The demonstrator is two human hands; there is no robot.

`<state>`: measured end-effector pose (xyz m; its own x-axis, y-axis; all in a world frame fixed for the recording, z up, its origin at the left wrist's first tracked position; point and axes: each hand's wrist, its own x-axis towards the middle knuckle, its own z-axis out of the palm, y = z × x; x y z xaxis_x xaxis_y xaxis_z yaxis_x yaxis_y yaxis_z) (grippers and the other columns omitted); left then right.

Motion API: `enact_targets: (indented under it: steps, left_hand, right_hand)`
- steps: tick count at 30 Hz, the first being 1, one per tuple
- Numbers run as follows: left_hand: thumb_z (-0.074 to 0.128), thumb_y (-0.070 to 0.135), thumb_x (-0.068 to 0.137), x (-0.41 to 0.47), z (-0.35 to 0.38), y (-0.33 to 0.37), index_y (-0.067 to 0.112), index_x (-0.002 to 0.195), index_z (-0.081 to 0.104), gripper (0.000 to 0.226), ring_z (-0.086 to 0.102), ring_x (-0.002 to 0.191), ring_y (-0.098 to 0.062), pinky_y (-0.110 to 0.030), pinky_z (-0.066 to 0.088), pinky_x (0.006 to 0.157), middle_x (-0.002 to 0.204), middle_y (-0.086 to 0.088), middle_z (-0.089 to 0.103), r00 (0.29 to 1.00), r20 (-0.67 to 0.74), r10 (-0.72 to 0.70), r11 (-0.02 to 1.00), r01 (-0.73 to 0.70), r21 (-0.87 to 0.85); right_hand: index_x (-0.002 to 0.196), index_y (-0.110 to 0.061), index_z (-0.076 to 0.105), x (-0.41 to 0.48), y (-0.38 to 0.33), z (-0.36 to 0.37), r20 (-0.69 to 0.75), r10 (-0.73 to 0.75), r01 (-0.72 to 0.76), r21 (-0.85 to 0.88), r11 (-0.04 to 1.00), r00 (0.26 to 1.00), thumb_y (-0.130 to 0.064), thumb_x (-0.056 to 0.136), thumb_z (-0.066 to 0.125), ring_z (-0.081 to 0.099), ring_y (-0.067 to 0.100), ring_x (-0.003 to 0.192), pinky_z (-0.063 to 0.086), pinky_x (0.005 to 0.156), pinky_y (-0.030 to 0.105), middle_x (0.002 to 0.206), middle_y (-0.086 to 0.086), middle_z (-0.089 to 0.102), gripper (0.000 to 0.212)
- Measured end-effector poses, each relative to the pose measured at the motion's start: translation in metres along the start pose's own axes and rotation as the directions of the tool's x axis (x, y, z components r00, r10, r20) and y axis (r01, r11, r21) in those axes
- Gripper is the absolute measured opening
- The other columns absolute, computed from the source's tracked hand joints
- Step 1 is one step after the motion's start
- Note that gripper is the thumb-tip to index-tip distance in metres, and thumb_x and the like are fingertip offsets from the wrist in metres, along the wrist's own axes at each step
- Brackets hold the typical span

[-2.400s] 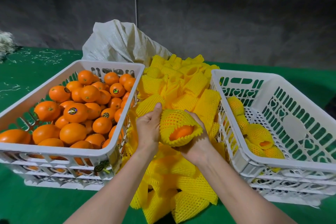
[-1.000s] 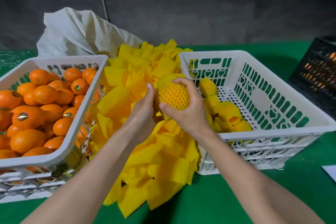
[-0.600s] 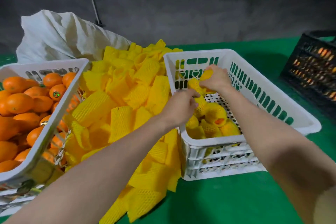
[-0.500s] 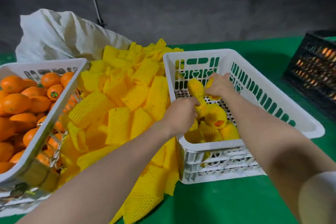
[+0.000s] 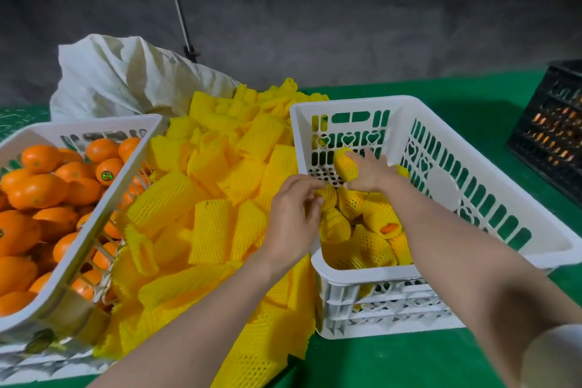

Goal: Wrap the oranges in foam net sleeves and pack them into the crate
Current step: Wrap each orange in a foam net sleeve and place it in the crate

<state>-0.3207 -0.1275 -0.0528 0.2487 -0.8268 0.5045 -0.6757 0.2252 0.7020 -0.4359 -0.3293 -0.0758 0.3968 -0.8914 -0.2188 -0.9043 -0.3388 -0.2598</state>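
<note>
My right hand [image 5: 370, 172] holds a net-wrapped orange [image 5: 345, 164] low inside the white packing crate [image 5: 346, 101], near its far left corner. My left hand [image 5: 291, 214] reaches over the crate's left rim, thumb and fingers pinching the net end of another wrapped orange [image 5: 327, 198]. Several wrapped oranges [image 5: 371, 242] lie along the crate's near left side, one showing orange peel at its open end. Loose yellow foam net sleeves [image 5: 214, 224] are heaped between the two crates. Bare oranges [image 5: 41, 189] fill the white crate on the left [image 5: 78, 124].
A white woven sack [image 5: 126, 79] slumps behind the sleeve pile. A black crate [image 5: 554, 129] stands at the far right edge. Everything rests on a green table cover [image 5: 409, 362]. A thin pole rises against the dark wall behind.
Both hands carried the sleeved orange from above the sleeve pile rightward into the packing crate. Over the last half second the right hand lowered it toward the crate floor.
</note>
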Motion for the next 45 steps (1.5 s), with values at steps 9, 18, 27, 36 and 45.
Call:
enact_targets:
  steps: [9, 18, 27, 36, 45]
  left_hand:
    - [0.058, 0.000, 0.091, -0.021, -0.100, -0.055, 0.015, 0.096, 0.064, 0.017, 0.065, 0.081, -0.017, -0.042, 0.054, 0.076, 0.091, -0.002, 0.066, 0.919, -0.178, -0.351, 0.936, 0.344, -0.073]
    - [0.048, 0.001, 0.097, -0.058, -0.193, -0.075, 0.014, 0.104, 0.061, 0.019, 0.065, 0.078, -0.011, -0.026, 0.052, 0.064, 0.093, -0.001, 0.066, 0.845, -0.344, -0.410, 0.912, 0.368, -0.182]
    - [0.044, -0.006, 0.095, -0.068, -0.278, -0.119, 0.011, 0.108, 0.063, 0.028, 0.064, 0.083, -0.012, -0.021, 0.051, 0.066, 0.094, -0.002, 0.065, 0.791, -0.459, -0.405, 0.908, 0.406, -0.101]
    - [0.067, 0.031, 0.085, -0.030, -0.299, -0.192, 0.008, 0.098, 0.057, 0.029, 0.054, 0.078, -0.022, -0.028, 0.044, 0.062, 0.086, -0.007, 0.056, 0.663, 0.162, -0.731, 0.466, 0.311, 0.828]
    - [0.066, 0.017, 0.084, -0.028, -0.289, -0.215, 0.008, 0.111, 0.051, 0.033, 0.059, 0.085, -0.024, -0.027, 0.044, 0.059, 0.097, -0.008, 0.058, 0.717, 0.110, -0.688, 0.431, 0.282, 0.857]
  right_hand:
    - [0.122, -0.011, 0.059, -0.089, -0.149, -0.018, -0.391, -0.621, 0.711, 0.144, 0.688, 0.680, -0.022, 0.092, 0.057, 0.052, 0.021, 0.119, 0.035, 0.096, 0.027, 0.126, 0.005, 0.061, 0.032]
    - [0.137, 0.000, 0.036, -0.079, -0.244, 0.062, 0.138, -0.496, 0.512, -0.118, 0.851, 0.857, -0.021, 0.091, 0.055, 0.038, 0.031, 0.132, 0.038, 0.103, 0.035, 0.143, 0.019, 0.039, 0.054]
    - [0.121, -0.014, 0.047, -0.103, -0.252, 0.045, -0.360, -0.470, 0.465, -0.108, 0.879, 0.806, -0.031, 0.097, 0.045, 0.053, 0.036, 0.111, 0.042, 0.082, 0.040, 0.126, 0.011, 0.053, 0.030]
    - [0.100, -0.004, 0.055, -0.156, -0.271, 0.019, -0.421, -0.532, 0.625, 0.116, 0.772, 0.735, -0.030, 0.095, 0.050, 0.049, 0.029, 0.094, 0.032, 0.071, 0.035, 0.092, 0.009, 0.049, 0.027]
    - [0.106, -0.006, 0.065, -0.173, -0.262, 0.027, -0.517, -0.480, 0.626, 0.148, 0.766, 0.709, -0.023, 0.091, 0.060, 0.041, 0.010, 0.095, 0.019, 0.083, 0.023, 0.091, -0.009, 0.052, 0.023]
